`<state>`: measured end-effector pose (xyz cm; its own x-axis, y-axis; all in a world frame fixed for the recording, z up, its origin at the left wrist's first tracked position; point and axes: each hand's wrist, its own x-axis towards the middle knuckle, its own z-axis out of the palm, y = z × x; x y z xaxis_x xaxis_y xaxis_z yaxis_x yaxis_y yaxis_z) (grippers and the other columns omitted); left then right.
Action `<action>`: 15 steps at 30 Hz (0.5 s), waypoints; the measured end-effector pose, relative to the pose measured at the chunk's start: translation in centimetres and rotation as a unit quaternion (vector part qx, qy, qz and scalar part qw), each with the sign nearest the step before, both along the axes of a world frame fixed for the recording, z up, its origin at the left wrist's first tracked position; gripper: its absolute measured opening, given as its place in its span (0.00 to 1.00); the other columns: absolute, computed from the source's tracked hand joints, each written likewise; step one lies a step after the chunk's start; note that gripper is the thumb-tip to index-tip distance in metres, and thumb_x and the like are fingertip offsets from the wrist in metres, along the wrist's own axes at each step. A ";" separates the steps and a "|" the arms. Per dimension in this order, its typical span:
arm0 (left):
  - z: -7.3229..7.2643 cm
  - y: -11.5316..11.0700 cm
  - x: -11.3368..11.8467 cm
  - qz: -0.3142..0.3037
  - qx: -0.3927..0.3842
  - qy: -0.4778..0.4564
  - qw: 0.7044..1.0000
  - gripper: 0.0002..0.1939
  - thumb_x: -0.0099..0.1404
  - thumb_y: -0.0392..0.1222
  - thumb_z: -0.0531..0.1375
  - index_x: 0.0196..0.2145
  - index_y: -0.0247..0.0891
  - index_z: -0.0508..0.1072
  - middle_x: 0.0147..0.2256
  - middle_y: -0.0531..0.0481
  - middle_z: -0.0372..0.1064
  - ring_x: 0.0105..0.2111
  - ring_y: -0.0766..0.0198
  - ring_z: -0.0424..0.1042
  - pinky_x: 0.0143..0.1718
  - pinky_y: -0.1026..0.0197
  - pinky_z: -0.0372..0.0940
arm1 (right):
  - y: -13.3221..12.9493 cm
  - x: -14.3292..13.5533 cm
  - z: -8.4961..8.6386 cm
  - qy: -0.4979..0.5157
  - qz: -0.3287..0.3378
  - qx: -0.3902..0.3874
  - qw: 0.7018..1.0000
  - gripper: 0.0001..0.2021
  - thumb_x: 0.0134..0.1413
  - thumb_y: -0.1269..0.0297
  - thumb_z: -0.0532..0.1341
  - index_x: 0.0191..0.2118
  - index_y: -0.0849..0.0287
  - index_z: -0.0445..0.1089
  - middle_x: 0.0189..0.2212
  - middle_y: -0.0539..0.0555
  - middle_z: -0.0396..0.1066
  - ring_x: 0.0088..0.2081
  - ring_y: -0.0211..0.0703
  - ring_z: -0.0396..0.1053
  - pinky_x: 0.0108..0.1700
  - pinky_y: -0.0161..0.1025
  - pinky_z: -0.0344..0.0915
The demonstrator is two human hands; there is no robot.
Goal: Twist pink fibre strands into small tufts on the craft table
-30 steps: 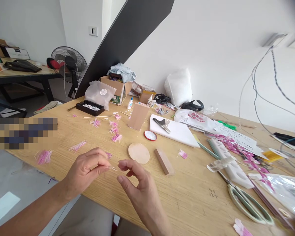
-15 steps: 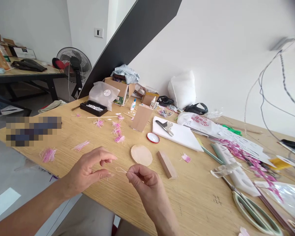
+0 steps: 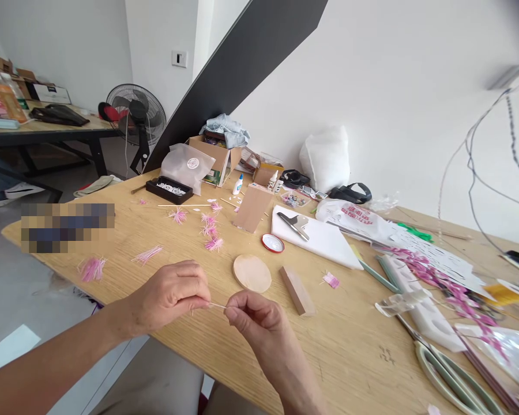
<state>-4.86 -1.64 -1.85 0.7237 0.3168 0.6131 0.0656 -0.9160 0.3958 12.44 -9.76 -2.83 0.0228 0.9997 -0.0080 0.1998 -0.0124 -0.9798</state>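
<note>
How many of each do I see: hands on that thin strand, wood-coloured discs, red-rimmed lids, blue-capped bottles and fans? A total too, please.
Left hand and right hand on thin strand: 2
Wood-coloured disc: 1
Red-rimmed lid: 1
Blue-capped bottle: 1
Fan: 1
Total: 6

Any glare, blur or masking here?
Head view, right: glare on the clear plastic bag, upper corner blurred; head view, left: pixelated patch over part of the table, bright light on the floor; head view, centre: thread between left hand and right hand thin, faint.
</note>
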 end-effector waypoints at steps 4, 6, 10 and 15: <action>0.0 0.0 0.1 0.006 -0.006 -0.007 1.000 0.11 0.63 0.30 0.53 0.24 0.35 0.66 0.22 0.52 0.63 0.25 0.66 0.63 0.27 0.66 0.60 | 0.1 0.1 -0.1 -0.009 -0.009 0.010 1.000 0.09 0.47 0.62 0.57 0.21 0.59 0.63 0.18 0.45 0.55 0.23 0.34 0.51 0.26 0.33 0.50; -0.2 0.0 0.1 0.019 -0.010 -0.009 1.000 0.11 0.63 0.30 0.53 0.24 0.36 0.66 0.22 0.53 0.62 0.25 0.66 0.62 0.27 0.66 0.60 | 0.2 0.2 -0.2 -0.014 -0.021 0.020 0.999 0.09 0.47 0.62 0.57 0.21 0.59 0.63 0.18 0.46 0.57 0.23 0.34 0.53 0.27 0.33 0.51; -0.4 0.1 0.0 0.049 -0.016 -0.005 0.999 0.11 0.63 0.30 0.53 0.23 0.36 0.65 0.22 0.53 0.62 0.24 0.68 0.62 0.25 0.67 0.59 | 0.4 0.1 -0.4 -0.033 -0.037 0.029 0.998 0.09 0.47 0.63 0.57 0.21 0.59 0.63 0.18 0.46 0.59 0.24 0.35 0.55 0.27 0.33 0.53; -0.1 0.1 -0.2 0.069 -0.025 0.013 0.997 0.13 0.63 0.30 0.51 0.21 0.37 0.64 0.21 0.55 0.59 0.23 0.69 0.61 0.23 0.68 0.57 | 0.5 0.7 -0.7 -0.069 -0.052 0.042 0.995 0.08 0.48 0.63 0.56 0.23 0.59 0.67 0.21 0.49 0.65 0.26 0.37 0.60 0.29 0.34 0.57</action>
<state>-5.02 -1.49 -1.98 0.6861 0.4444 0.5760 0.1998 -0.8764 0.4382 13.11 -9.26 -3.53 0.1218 0.9889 0.0850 0.3346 0.0397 -0.9415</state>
